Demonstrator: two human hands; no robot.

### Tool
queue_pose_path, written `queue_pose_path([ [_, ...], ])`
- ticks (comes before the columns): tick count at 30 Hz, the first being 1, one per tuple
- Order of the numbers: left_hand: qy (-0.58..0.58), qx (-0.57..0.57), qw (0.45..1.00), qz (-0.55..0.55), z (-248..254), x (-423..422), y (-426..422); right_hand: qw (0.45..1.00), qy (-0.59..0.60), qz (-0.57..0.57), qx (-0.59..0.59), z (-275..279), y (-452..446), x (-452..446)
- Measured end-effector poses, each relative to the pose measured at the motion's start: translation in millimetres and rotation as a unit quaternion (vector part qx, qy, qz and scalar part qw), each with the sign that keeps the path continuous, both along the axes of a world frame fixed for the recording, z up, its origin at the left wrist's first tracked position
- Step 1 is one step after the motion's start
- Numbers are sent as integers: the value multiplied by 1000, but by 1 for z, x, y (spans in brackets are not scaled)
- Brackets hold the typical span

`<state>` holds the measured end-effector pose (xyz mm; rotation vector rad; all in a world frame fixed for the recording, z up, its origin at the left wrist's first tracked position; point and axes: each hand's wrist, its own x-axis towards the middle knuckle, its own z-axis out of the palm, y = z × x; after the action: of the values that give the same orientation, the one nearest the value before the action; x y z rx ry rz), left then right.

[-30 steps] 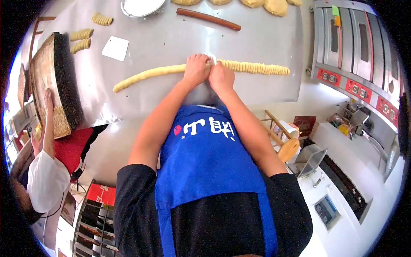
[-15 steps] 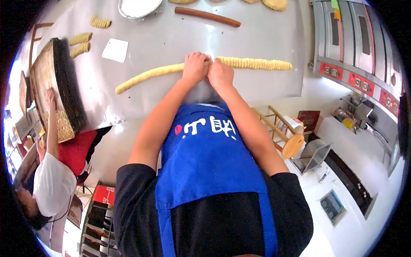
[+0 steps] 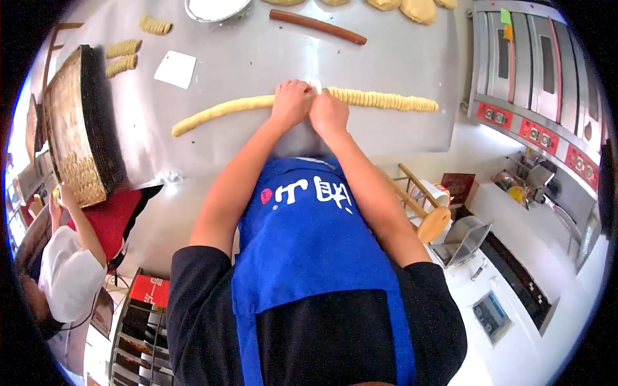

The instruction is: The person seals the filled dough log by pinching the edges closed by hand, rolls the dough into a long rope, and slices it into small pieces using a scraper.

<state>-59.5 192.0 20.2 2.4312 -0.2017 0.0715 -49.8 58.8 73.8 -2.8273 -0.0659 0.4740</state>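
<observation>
A long rope of pale yellow dough (image 3: 225, 109) lies across the metal table, smooth on its left part. To the right of my hands it is cut into many thin slices (image 3: 380, 100) that still stand in a row. My left hand (image 3: 293, 101) is closed over the rope with fingers bent. Right beside it, my right hand (image 3: 329, 113) is closed, its fingers pinching a thin white scraper (image 3: 315, 86) set at the dough. Only a small bit of that scraper shows between the two hands; the fingers hide the rest.
Another white scraper (image 3: 175, 69), a wooden rolling pin (image 3: 318, 26), a bowl of white powder (image 3: 215, 6) and dough lumps (image 3: 418, 9) lie farther back. Short sliced dough pieces (image 3: 122, 65) sit near a woven tray (image 3: 67, 122). A co-worker (image 3: 71, 270) is at left; ovens (image 3: 547, 71) stand right.
My hands stay together at the same part of the dough rope. The co-worker's outstretched hand has drawn back from the tray to the other hand. The view has shifted slightly.
</observation>
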Motion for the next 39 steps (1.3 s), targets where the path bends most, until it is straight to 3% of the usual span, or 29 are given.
queue_pose_path([
  [3,43,-70,996,35,-8,1,5,999,14,-19,32,25,-10,0],
  [6,44,-37,998,9,-2,-3,9,998,23,28,44,44,-9,-6],
  [10,44,-27,998,20,-1,-2,9,997,45,59,10,19,6,-3],
  [12,37,-41,998,12,-3,-4,11,1000,-11,21,8,4,12,-8],
  [16,3,-92,995,36,-1,-2,13,999,16,-5,36,11,-3,1],
  [18,21,-28,999,30,2,-8,17,995,-34,13,93,24,-10,-8],
  [22,34,-28,999,20,2,-10,19,996,-2,87,31,22,0,-10],
  [26,51,-29,998,17,1,-12,20,997,-3,71,18,-2,16,-15],
  [30,29,-25,999,6,-4,-10,22,998,-31,11,50,-3,11,-7],
  [32,3,-16,1000,5,13,-15,22,994,-12,-11,104,0,-13,-11],
  [34,-12,-6,1000,16,24,-17,26,975,-84,-52,197,6,-50,-26],
  [36,34,90,995,-39,28,-20,31,952,-112,-124,257,23,-78,-38],
  [39,34,121,989,-76,25,-16,33,929,-130,-223,266,24,-122,-51],
])
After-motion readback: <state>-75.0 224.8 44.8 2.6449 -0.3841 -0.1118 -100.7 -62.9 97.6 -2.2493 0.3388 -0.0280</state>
